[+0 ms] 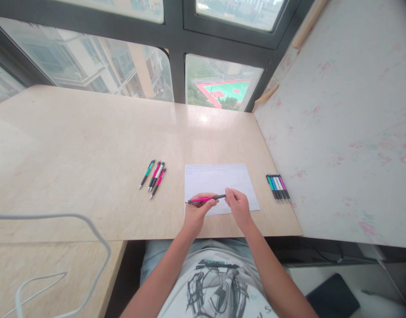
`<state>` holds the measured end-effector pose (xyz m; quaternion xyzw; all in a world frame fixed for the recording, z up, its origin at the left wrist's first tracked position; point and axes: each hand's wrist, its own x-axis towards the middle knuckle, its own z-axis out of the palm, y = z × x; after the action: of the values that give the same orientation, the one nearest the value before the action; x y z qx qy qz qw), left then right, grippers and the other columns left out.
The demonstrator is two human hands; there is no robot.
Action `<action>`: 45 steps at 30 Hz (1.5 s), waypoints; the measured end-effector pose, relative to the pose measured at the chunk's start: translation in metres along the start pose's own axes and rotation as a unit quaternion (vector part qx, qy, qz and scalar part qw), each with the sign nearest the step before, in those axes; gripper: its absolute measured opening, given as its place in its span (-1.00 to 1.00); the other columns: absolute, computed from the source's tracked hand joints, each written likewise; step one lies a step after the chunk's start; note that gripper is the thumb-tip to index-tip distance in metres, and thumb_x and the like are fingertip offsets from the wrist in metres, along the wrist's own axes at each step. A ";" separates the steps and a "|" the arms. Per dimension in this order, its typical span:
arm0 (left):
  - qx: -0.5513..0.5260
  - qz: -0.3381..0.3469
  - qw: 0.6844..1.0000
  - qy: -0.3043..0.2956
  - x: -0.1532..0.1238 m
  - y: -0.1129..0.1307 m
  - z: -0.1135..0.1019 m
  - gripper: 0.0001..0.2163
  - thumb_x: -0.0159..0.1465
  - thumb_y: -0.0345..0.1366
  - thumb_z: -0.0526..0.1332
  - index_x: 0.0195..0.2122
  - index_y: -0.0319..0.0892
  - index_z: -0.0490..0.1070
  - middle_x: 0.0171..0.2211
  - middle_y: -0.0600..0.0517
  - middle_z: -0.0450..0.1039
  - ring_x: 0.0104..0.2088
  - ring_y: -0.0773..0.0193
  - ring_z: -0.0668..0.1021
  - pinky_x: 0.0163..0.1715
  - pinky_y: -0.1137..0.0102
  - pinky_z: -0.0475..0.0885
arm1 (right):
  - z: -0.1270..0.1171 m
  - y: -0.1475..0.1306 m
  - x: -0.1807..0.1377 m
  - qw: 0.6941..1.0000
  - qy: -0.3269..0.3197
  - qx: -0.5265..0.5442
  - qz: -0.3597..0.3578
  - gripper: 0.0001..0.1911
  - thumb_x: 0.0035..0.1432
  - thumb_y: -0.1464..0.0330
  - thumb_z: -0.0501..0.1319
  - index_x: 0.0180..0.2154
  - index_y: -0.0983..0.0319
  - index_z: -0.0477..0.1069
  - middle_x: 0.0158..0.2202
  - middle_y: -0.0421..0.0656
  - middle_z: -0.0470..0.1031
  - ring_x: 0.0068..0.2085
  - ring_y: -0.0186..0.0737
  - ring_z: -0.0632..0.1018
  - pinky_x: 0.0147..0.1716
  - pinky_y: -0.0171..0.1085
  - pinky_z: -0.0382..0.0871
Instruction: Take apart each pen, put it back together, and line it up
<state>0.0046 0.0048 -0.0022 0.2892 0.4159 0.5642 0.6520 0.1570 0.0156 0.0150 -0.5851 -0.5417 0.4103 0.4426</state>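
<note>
Gripping a pink pen [199, 200], left hand [195, 213] overlaps paper [219, 177]; right hand [238, 207] pinches the hidden tip.

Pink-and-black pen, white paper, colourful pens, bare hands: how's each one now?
Pink-and-black pen, held in both hands.
White paper, flat, written on at the top.
Four colourful pens on the left, lying loosely grouped.
Colourful pens on the right, lying in a row.
Left hand, closed on the pen.
Right hand, pinching its dark end.
</note>
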 end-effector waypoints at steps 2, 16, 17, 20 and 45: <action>0.009 0.013 1.000 -0.027 0.001 0.001 -0.003 -0.80 0.05 -0.28 0.47 -0.31 -0.21 0.59 -0.34 -0.05 0.62 -0.37 0.24 0.61 -0.27 0.34 0.49 | 0.003 -0.003 -0.001 0.999 0.004 0.035 0.039 -0.43 0.28 -0.03 0.06 -0.64 0.16 0.08 -0.66 -0.31 0.06 -0.58 -0.35 0.13 -0.55 -0.28 0.02; -0.086 -0.054 0.990 -0.101 -0.004 0.008 -0.003 -0.75 0.21 -0.20 0.33 -0.16 -0.24 0.55 -0.48 -0.01 0.53 -0.55 0.35 0.50 -0.51 0.44 0.32 | 0.004 -0.008 -0.005 0.994 -0.059 0.058 0.071 -0.36 0.30 -0.08 0.00 -0.69 0.18 0.12 -0.70 -0.30 0.08 -0.60 -0.35 0.16 -0.52 -0.28 0.06; -0.084 -0.056 0.989 -0.105 -0.004 0.008 -0.004 -0.76 0.22 -0.20 0.33 -0.16 -0.23 0.55 -0.49 0.00 0.52 -0.56 0.35 0.49 -0.52 0.44 0.31 | 0.006 -0.007 -0.005 0.992 -0.058 0.070 0.085 -0.36 0.30 -0.08 0.00 -0.68 0.18 0.12 -0.71 -0.30 0.07 -0.60 -0.36 0.15 -0.53 -0.28 0.05; -0.075 -0.054 0.989 -0.113 -0.003 0.007 -0.004 -0.77 0.22 -0.20 0.33 -0.17 -0.22 0.55 -0.48 0.00 0.51 -0.54 0.35 0.48 -0.52 0.44 0.30 | 0.008 -0.006 -0.006 0.988 -0.047 0.096 0.108 -0.38 0.28 -0.07 0.05 -0.67 0.18 0.13 -0.71 -0.32 0.05 -0.61 -0.37 0.12 -0.55 -0.29 0.01; -0.141 -0.087 0.982 -0.092 -0.002 0.004 -0.003 -0.75 0.22 -0.20 0.30 -0.17 -0.26 0.55 -0.53 0.05 0.43 -0.58 0.45 0.37 -0.50 0.46 0.23 | 0.008 -0.010 -0.010 0.999 -0.019 -0.015 0.046 -0.46 0.29 0.01 0.06 -0.61 0.19 0.13 -0.65 -0.32 0.08 -0.55 -0.36 0.17 -0.51 -0.30 0.03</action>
<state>0.0003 0.0030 0.0000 0.2074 0.2942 0.5295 0.7682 0.1461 0.0067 0.0225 -0.6080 -0.5291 0.4326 0.4040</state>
